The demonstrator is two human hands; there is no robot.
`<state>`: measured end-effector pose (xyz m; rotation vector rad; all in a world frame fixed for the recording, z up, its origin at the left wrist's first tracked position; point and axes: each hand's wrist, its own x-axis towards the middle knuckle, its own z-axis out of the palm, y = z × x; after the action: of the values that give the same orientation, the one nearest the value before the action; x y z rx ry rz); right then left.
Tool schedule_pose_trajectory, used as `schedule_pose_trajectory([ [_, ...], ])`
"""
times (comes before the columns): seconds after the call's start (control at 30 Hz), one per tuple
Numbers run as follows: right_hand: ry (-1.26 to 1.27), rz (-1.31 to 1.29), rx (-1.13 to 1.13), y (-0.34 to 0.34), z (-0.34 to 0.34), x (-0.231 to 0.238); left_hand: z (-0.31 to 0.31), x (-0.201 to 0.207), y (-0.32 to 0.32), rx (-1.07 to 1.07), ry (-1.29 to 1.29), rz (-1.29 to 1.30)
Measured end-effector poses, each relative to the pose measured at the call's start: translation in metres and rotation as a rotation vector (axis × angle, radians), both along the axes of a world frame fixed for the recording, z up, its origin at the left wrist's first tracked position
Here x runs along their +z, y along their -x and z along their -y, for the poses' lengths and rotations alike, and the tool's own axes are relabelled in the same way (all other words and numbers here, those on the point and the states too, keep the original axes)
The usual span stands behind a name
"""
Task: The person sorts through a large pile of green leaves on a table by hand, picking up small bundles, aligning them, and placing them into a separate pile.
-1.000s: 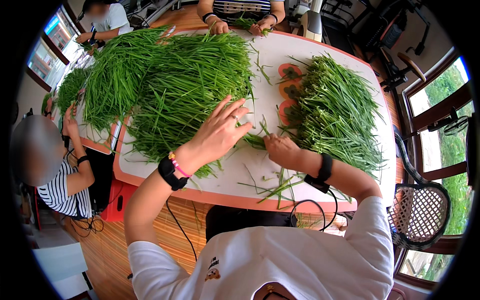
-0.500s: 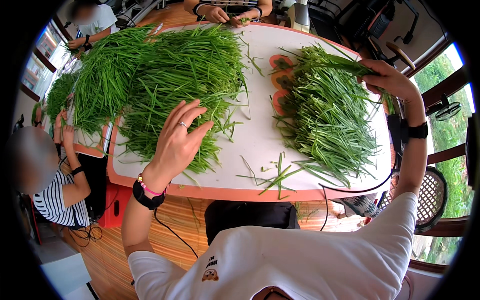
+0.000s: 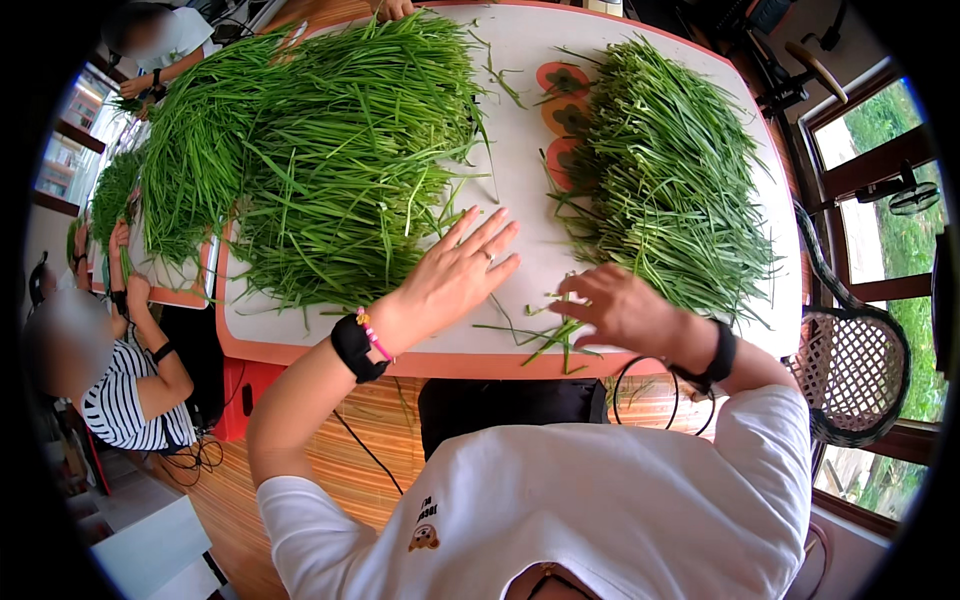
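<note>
Flat and unclenched, the left hand (image 3: 455, 275) lies palm down with fingers spread on the white table top with an orange rim (image 3: 520, 150), grasping nothing, its fingertips just beside the near edge of the large left heap of long green chive-like stalks (image 3: 350, 150). Curled fingers of the right hand (image 3: 620, 310) are gathering a small loose bunch of green stalks (image 3: 555, 335) near the table's front edge; whether they fully pinch it I cannot tell. Two big heaps lie on this table: the left one, and a second heap of the same green stalks (image 3: 665, 170) on the right, well apart from the first with bare table between them. Three orange round printed shapes (image 3: 560, 100) peek out at that heap's left edge. Each wrist carries one black band, and the left also has a pink beaded bracelet (image 3: 372, 335). At the left, a person in a striped shirt (image 3: 125, 400) sits at a neighbouring table with another green heap (image 3: 110, 190).
</note>
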<state>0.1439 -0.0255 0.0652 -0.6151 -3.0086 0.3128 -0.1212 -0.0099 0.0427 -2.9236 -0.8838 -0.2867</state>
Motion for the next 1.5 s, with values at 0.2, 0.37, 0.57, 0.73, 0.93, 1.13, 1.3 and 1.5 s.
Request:
schedule_pose_trajectory([
  [0.2, 0.134, -0.046, -0.279, 0.009, 0.031, -0.05, -0.015, 0.004, -0.015, 0.078, -0.006, 0.004],
  [0.37, 0.242, -0.151, -0.235, -0.005, 0.039, -0.071, -0.007, -0.007, -0.01, 0.091, 0.04, 0.018],
  [0.57, 0.405, -0.38, -0.439, -0.031, 0.008, 0.007, 0.01, -0.007, -0.002, 0.154, 0.112, 0.135],
  [0.73, 0.23, -0.326, -0.714, -0.08, -0.018, 0.086, 0.027, -0.004, 0.002, 0.169, 0.085, 0.118],
  [0.93, 0.384, -0.053, -0.936, -0.142, 0.04, 0.1, 0.043, -0.008, 0.006, 0.143, 0.104, 0.221],
  [1.13, 0.456, 0.449, -0.756, -0.195, 0.128, 0.037, 0.051, -0.008, 0.004, 0.109, 0.164, 0.306],
  [1.3, 0.276, -0.064, -0.75, -0.09, 0.088, 0.026, 0.058, -0.009, -0.007, 0.094, 0.289, 0.587],
  [1.5, -0.106, -0.195, -0.191, -0.015, 0.052, -0.039, 0.091, -0.007, 0.019, 0.3, 0.245, 0.764],
])
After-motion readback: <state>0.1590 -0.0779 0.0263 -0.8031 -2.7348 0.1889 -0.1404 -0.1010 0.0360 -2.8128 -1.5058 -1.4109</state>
